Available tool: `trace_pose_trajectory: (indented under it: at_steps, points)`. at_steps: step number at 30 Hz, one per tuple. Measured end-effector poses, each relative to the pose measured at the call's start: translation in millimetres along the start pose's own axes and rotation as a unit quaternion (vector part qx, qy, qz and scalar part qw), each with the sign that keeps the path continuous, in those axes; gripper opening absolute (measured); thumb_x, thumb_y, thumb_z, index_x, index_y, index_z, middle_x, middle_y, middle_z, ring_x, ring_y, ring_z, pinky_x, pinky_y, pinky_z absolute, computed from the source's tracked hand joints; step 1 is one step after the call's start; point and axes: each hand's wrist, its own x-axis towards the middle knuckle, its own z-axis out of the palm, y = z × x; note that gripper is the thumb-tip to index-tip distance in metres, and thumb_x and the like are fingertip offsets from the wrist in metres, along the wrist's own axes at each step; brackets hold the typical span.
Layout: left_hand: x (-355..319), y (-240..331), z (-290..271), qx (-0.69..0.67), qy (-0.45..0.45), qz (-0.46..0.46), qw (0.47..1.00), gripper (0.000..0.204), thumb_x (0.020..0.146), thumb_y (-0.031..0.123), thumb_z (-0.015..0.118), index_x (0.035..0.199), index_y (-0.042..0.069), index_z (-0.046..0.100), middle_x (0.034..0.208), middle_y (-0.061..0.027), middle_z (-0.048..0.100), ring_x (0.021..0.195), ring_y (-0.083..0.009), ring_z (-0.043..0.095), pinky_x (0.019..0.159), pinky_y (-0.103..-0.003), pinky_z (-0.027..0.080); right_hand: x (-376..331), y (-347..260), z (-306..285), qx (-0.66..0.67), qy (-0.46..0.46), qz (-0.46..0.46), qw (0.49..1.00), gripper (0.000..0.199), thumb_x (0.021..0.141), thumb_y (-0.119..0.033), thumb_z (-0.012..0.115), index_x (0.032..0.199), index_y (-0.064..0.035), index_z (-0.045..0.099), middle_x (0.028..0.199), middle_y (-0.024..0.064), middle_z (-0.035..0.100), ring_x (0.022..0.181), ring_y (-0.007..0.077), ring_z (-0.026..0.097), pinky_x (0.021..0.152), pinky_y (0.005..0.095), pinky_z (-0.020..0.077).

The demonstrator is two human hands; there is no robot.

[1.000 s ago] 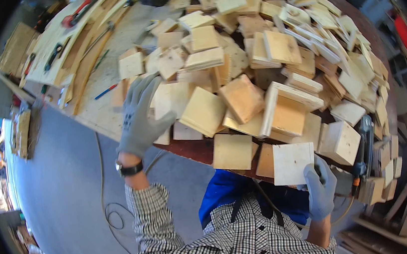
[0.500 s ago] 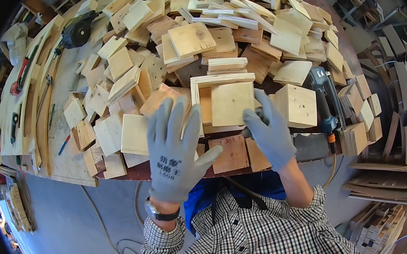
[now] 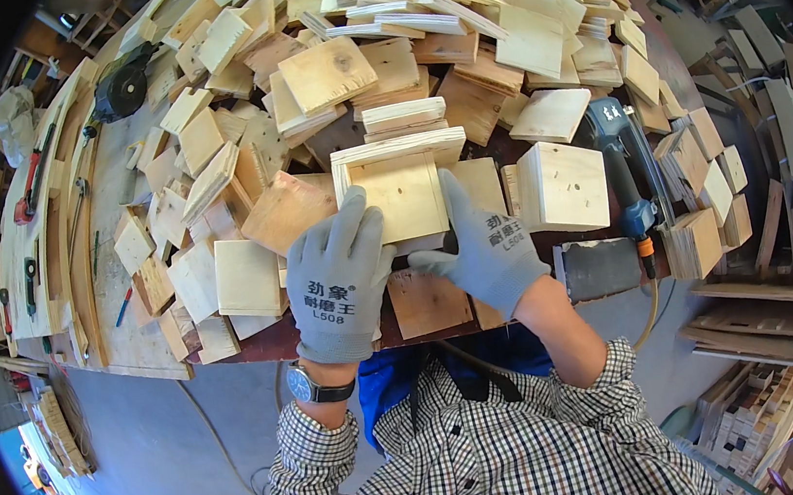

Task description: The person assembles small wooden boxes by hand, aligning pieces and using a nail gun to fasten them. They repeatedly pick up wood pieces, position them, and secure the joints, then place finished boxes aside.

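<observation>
Between my two gloved hands sits a square plywood piece [image 3: 399, 198], set against the inner side of an upright corner of plywood strips [image 3: 405, 147]. My left hand [image 3: 339, 278], in a grey glove, has its fingers on the piece's left side and the left strip. Along the right edge lie the fingers of my right hand [image 3: 490, 251], also gloved, its thumb stretched toward the lower edge. Together the hands grip the piece from both sides; the undersides of the fingers are hidden. A nail gun [image 3: 622, 168] lies to the right, past a stack of square blocks [image 3: 562, 186].
A large heap of plywood squares [image 3: 328, 74] covers the table's middle and back. A black round tool [image 3: 119, 84], a red-handled tool [image 3: 28, 203] and a blue pen [image 3: 123, 306] lie left. A dark grey block [image 3: 599, 268] stands at the near right edge; an air hose [image 3: 653, 311] hangs down.
My left hand has come in to the plywood piece, its fingers now on the left side. The right hand has shifted along the right edge, and the dark object under its fingers no longer shows.
</observation>
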Motion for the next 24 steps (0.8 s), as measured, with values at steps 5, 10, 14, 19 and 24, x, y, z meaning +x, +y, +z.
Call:
trace_pose_trajectory:
  at_steps: [5, 10, 14, 19, 24]
  points:
    - [-2.4, 2.2, 8.1, 0.046, -0.012, 0.001, 0.999, 0.043, 0.08, 0.021, 0.08, 0.121, 0.011, 0.07, 0.14, -0.0024, 0.065, 0.102, -0.0266, 0.065, 0.09, -0.042, 0.051, 0.4, 8.1, 6.6, 0.063, -0.038, 0.06, 0.995, 0.081, 0.094, -0.035, 0.073, 0.16, -0.0064, 0.036, 0.12, 0.0279, 0.072, 0.108, 0.0445, 0.072, 0.095, 0.0502, 0.0569]
    - [2.3, 2.9, 8.1, 0.036, -0.012, -0.001, 0.999, 0.036, 0.079, 0.015, 0.081, 0.113, 0.01, 0.07, 0.135, -0.0017, 0.069, 0.099, -0.0272, 0.066, 0.091, -0.041, 0.052, 2.4, 13.8, 1.9, 0.114, -0.025, 0.072, 0.991, 0.077, 0.091, -0.029, 0.074, 0.158, -0.0084, 0.042, 0.12, 0.0254, 0.073, 0.106, 0.0429, 0.073, 0.094, 0.0494, 0.0574]
    - [5.0, 6.8, -1.5, 0.021, -0.05, -0.018, 0.998, 0.037, 0.08, 0.016, 0.083, 0.114, 0.008, 0.07, 0.136, -0.0047, 0.068, 0.101, -0.0289, 0.066, 0.092, -0.042, 0.051, -1.5, 18.7, 8.7, 0.111, -0.013, 0.037, 0.993, 0.081, 0.093, -0.043, 0.074, 0.157, -0.0081, 0.039, 0.116, 0.0224, 0.074, 0.104, 0.0425, 0.073, 0.09, 0.0509, 0.0575]
    - [5.3, 6.5, -4.2, 0.033, -0.046, 0.003, 0.998, 0.037, 0.083, 0.016, 0.083, 0.117, 0.008, 0.071, 0.137, -0.0065, 0.068, 0.102, -0.0304, 0.066, 0.093, -0.042, 0.05, 1.0, 22.5, 21.6, 0.082, 0.032, -0.002, 0.996, 0.089, 0.093, -0.059, 0.071, 0.158, -0.0064, 0.042, 0.103, 0.0237, 0.074, 0.091, 0.0438, 0.073, 0.082, 0.05, 0.0584]
    - [6.3, 7.2, -28.4, 0.098, 0.037, 0.037, 0.994, 0.035, 0.089, 0.014, 0.08, 0.121, 0.004, 0.071, 0.138, -0.0141, 0.067, 0.116, -0.0317, 0.067, 0.096, -0.041, 0.05, -5.5, 15.6, 8.0, 0.097, 0.029, -0.008, 0.995, 0.079, 0.097, -0.039, 0.073, 0.157, 0.0002, 0.041, 0.1, 0.018, 0.075, 0.085, 0.035, 0.074, 0.08, 0.0452, 0.0583]
